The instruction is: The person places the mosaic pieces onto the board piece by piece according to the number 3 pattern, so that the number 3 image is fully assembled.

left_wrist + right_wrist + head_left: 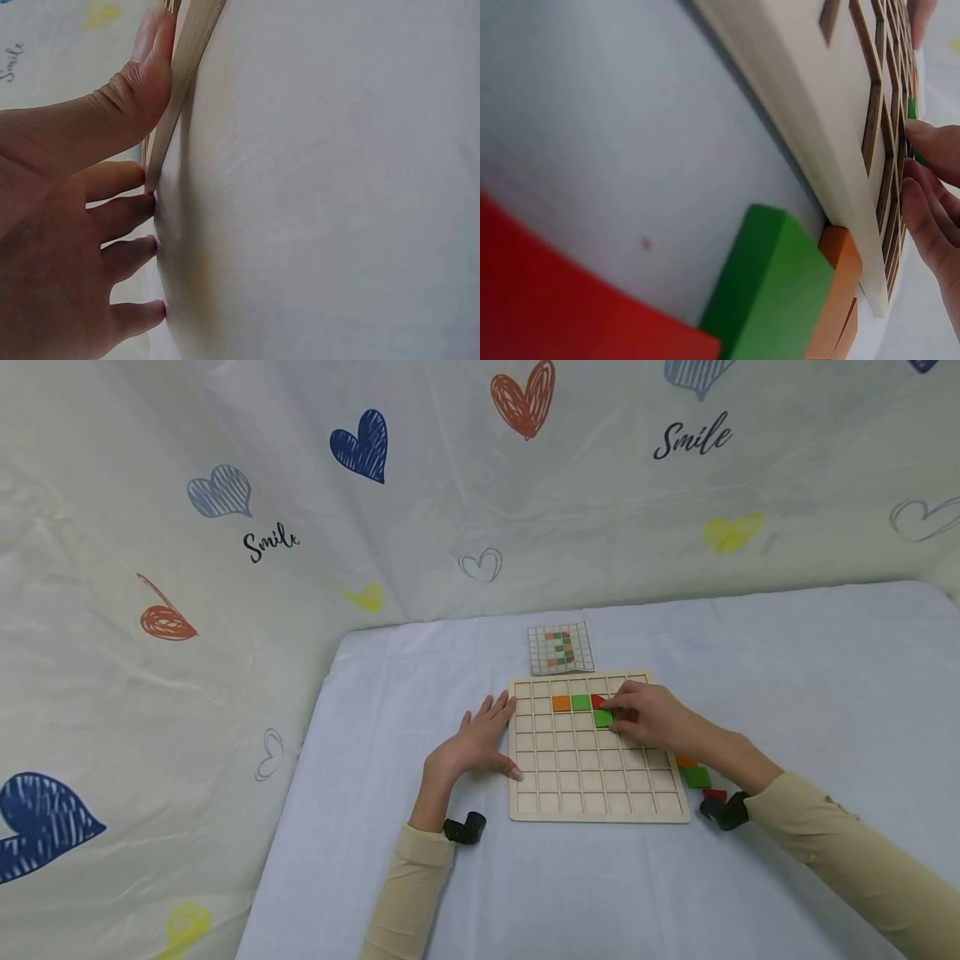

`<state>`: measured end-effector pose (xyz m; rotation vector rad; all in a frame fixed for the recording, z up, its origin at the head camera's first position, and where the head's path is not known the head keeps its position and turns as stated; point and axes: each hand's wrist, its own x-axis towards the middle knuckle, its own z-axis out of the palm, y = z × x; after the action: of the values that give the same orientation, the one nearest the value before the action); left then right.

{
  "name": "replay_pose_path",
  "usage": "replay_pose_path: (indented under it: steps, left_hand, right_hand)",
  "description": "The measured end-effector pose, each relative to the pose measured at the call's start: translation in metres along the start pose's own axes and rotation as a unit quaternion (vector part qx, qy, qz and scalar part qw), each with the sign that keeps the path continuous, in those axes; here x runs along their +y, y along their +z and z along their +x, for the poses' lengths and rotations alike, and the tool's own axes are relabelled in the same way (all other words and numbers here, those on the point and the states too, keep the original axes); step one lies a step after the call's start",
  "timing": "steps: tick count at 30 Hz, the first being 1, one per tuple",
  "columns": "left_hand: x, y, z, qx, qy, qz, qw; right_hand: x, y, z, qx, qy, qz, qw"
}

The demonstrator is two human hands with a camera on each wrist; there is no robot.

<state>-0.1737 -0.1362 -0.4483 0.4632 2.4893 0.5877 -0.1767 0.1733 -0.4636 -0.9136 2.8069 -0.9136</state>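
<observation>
A wooden grid board point(570, 781) lies on the white cloth. In its upper rows sit an orange square point(561, 703), a green square point(581, 702) and a red piece point(597, 702), with another green square point(603, 718) below the red one. The right hand point(652, 714) has its thumb and fingers at that lower green square; the right wrist view shows them pinching a green piece point(912, 109). Spread along the board's left edge, the left hand point(480, 743) rests its thumb on the rim, its other fingertips by the edge point(161, 142).
Behind the board lies a small card point(561, 648) printed with a grid of coloured squares. Along the board's right side are loose pieces: orange point(686, 762), green point(697, 777) and red point(715, 794). A cloth with printed hearts point(362, 447) hangs behind.
</observation>
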Motion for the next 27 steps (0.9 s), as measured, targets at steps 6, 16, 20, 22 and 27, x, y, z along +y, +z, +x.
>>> replay_pose_path:
  steps: [6,16,20,22,27]
  left_hand:
    - [-0.001,0.0,0.0,-0.002,-0.001,0.0,1.0]
    - [0.001,0.001,-0.001,0.001,-0.002,0.0,1.0]
    - [0.0,0.001,-0.001,0.001,-0.003,0.001,1.0]
    - [0.0,0.001,0.0,0.001,-0.003,-0.001,1.0]
    - [-0.001,0.002,0.001,0.002,0.0,-0.002,1.0]
  right_hand:
    - [0.002,0.001,0.0,0.007,0.0,0.0,1.0]
    - [0.004,0.0,-0.003,0.019,0.009,0.003,0.9998]
    - [0.006,-0.002,-0.007,0.028,0.01,0.005,0.9995]
    - [0.007,-0.003,-0.01,0.036,0.008,0.006,0.9993]
    - [0.009,-0.005,-0.014,0.061,-0.006,0.003,0.9981]
